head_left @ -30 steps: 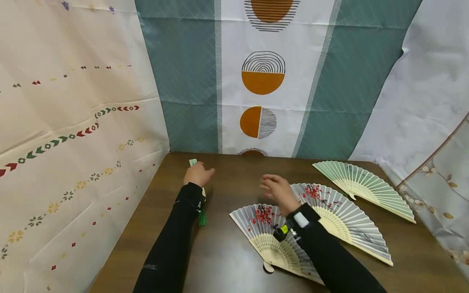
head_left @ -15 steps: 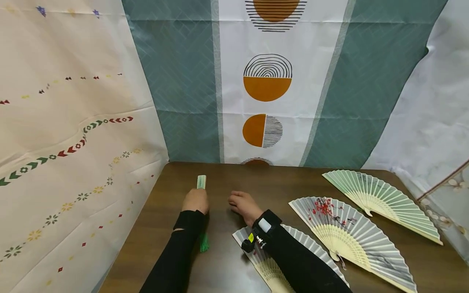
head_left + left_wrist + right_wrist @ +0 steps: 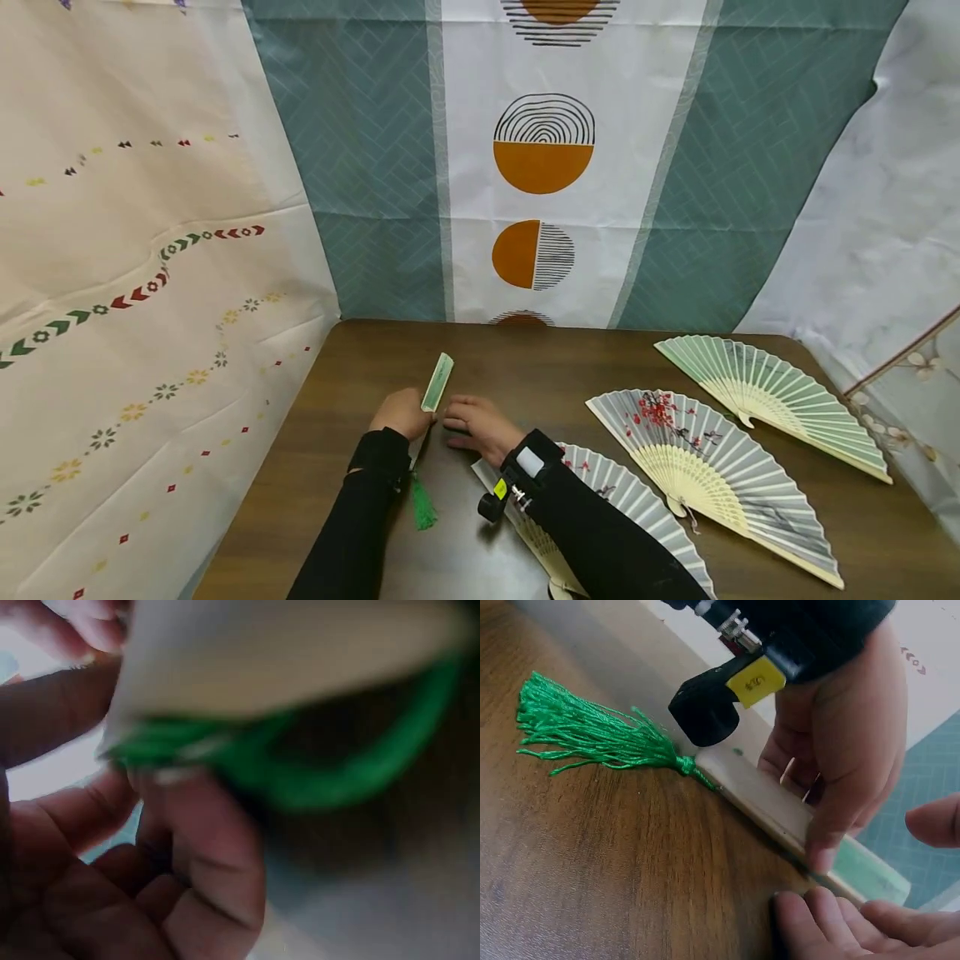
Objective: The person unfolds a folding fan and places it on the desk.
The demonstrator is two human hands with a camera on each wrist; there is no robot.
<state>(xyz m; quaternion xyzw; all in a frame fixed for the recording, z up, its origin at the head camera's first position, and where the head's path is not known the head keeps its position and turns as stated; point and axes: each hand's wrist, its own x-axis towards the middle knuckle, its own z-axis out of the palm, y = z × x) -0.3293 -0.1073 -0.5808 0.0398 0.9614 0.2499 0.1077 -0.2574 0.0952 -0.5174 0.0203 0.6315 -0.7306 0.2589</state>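
My left hand (image 3: 401,414) grips a folded fan (image 3: 437,383) with pale ribs and a light green end, low over the left side of the table. From the fan's near end hangs a green tassel (image 3: 423,502), which spreads over the wood in the right wrist view. My right hand (image 3: 486,429) is just right of the fan, fingers loosely bent. Its fingertips (image 3: 821,900) are right at the fan's edge in the right wrist view. In the left wrist view, the fan and green cord (image 3: 300,784) blur close before the left fingers.
To the right lie three spread fans: a white one with red blossoms (image 3: 637,492), partly under my right forearm, a similar white fan (image 3: 697,467), and a light green fan (image 3: 776,400) at the back. Hanging cloths (image 3: 375,167) stand behind the brown table (image 3: 525,358).
My right hand has moved left from above the white fans to beside the folded fan. My left hand has drawn the folded fan nearer and tilted its far end to the right.
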